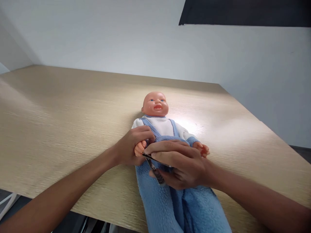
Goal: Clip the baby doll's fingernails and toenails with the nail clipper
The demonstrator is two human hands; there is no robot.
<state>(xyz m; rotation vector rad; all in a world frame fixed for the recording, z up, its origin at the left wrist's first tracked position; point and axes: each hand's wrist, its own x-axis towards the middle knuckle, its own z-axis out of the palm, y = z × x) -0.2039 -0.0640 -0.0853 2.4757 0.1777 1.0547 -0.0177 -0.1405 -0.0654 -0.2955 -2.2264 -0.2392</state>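
A baby doll (pixel 163 127) in a white top and fuzzy blue overalls lies on its back on the table, head away from me. My left hand (pixel 132 144) is closed around the doll's arm at the wrist, so that the doll's small hand (pixel 139 149) pokes out toward me. Between the thumb and fingers of my right hand (pixel 181 161) is a nail clipper (pixel 155 170), its levers spread apart. The clipper's jaw end is at the fingers of that doll hand; whether it touches them I cannot tell. The doll's other hand (pixel 201 149) rests free on the right.
The pale wooden table (pixel 73 106) stretches out to a white wall (pixel 109 35). A dark panel (pixel 245 13) hangs at the upper right. Below the table's front edge, dark chair parts (pixel 70 221) and a white metal leg (pixel 9 204) show at the lower left.
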